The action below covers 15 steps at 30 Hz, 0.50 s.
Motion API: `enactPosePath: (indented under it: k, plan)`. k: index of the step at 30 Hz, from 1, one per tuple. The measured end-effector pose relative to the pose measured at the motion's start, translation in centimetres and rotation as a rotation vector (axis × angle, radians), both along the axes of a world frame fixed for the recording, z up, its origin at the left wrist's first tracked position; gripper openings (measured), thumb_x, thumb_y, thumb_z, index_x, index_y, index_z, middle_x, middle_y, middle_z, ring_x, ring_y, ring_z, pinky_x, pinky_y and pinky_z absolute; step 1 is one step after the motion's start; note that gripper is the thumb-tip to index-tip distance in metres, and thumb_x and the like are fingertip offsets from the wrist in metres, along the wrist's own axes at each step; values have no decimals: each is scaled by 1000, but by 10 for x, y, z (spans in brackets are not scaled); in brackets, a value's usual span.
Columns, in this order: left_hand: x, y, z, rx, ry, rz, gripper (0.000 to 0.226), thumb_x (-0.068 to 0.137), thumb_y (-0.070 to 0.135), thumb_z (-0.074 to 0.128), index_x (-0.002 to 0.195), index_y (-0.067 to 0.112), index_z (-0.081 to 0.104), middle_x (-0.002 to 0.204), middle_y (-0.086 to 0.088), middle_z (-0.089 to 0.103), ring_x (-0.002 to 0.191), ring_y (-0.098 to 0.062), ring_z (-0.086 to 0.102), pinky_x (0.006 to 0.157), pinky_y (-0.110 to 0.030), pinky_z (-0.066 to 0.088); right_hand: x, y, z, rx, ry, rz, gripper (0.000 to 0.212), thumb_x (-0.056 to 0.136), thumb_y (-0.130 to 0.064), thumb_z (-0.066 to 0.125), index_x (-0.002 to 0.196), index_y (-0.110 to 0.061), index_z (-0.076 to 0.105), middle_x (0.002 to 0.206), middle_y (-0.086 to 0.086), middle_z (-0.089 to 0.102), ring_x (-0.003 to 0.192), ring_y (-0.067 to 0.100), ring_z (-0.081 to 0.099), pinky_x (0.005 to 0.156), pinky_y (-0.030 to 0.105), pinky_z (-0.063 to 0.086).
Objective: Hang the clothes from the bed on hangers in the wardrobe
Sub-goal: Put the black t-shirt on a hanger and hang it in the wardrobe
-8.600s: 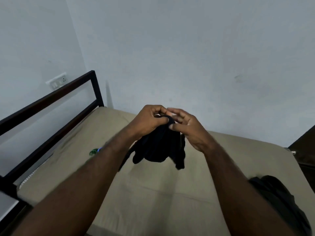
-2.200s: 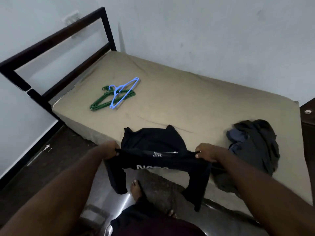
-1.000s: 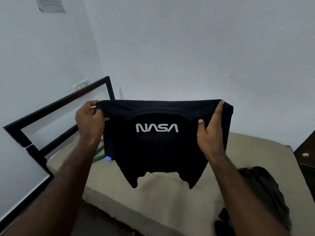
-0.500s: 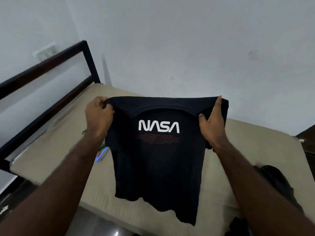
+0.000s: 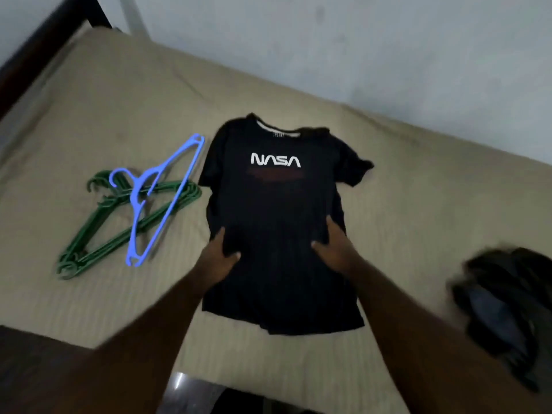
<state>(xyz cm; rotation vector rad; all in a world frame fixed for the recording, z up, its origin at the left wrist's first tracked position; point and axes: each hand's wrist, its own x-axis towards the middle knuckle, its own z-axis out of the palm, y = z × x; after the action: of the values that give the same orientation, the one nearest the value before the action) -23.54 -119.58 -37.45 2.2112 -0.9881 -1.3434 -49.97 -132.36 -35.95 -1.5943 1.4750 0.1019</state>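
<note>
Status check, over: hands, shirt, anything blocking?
Left hand and right hand flat on the black NASA T-shirt, no grip. Shirt spread face-up on the beige mattress, unhung. Blue plastic hanger beside it atop green hangers; nothing in the way.

— What carries everything here?
— A bed (image 5: 104, 94) with a beige mattress, its far side against a pale wall (image 5: 388, 55).
— And what lies on it?
— A black NASA T-shirt (image 5: 277, 210), spread flat, print up, collar toward the wall. Just left of it, a blue hanger (image 5: 135, 204) lies across a stack of green hangers (image 5: 71, 262). Well apart, at the right, sits a blurred heap of dark clothes (image 5: 507, 309).
</note>
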Motion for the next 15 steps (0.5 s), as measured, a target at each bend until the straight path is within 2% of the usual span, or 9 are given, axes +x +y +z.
enactPosePath:
  k: [1,3,5,8,10,12,15]
  plan:
    - [-6,25,-19,79,-36,-52,81,89,18,67,154,13,20,151,-12,38,135,-30,42,108,-34,34,-17,27,-22,76,68,5,84,88,-42,60,157,-26,15,157,8,29,144,30,31,117,43,30]
    - [-11,65,-48,201,-92,-116,74,89,18,67,152,14,28,148,-17,39,132,-34,43,109,-37,34,-52,69,-62,200,265,5,78,95,-39,57,157,-25,13,162,15,10,148,36,18,119,43,24]
    - [-11,88,-68,234,-168,-98,70,86,19,71,147,13,38,145,-21,39,128,-37,44,109,-41,37,-77,95,-84,215,374,-19,70,96,-35,58,155,-25,21,162,18,6,146,38,19,118,47,25]
    - [-20,105,-83,197,-274,-41,77,80,18,77,146,10,38,142,-23,38,125,-41,43,107,-47,39,-95,118,-99,102,404,-192,63,94,-28,61,151,-27,33,159,18,11,140,40,31,112,52,35]
    - [-24,106,-92,170,-319,35,80,77,17,78,145,8,36,137,-22,42,121,-41,45,103,-49,43,-102,121,-105,71,363,-287,64,92,-16,61,150,-24,35,153,18,23,125,41,47,106,49,43]
    - [-25,101,-93,172,-274,197,69,79,15,76,137,7,40,130,-20,48,115,-40,52,95,-48,48,-107,122,-108,30,343,-340,66,90,-6,57,150,-22,34,139,18,38,110,40,56,97,43,49]
    - [-30,100,-94,259,-258,271,41,86,19,69,122,3,54,116,-18,63,106,-38,60,85,-41,51,-115,119,-109,-20,319,-336,59,91,-4,55,145,-19,38,128,16,57,109,38,59,87,40,49]
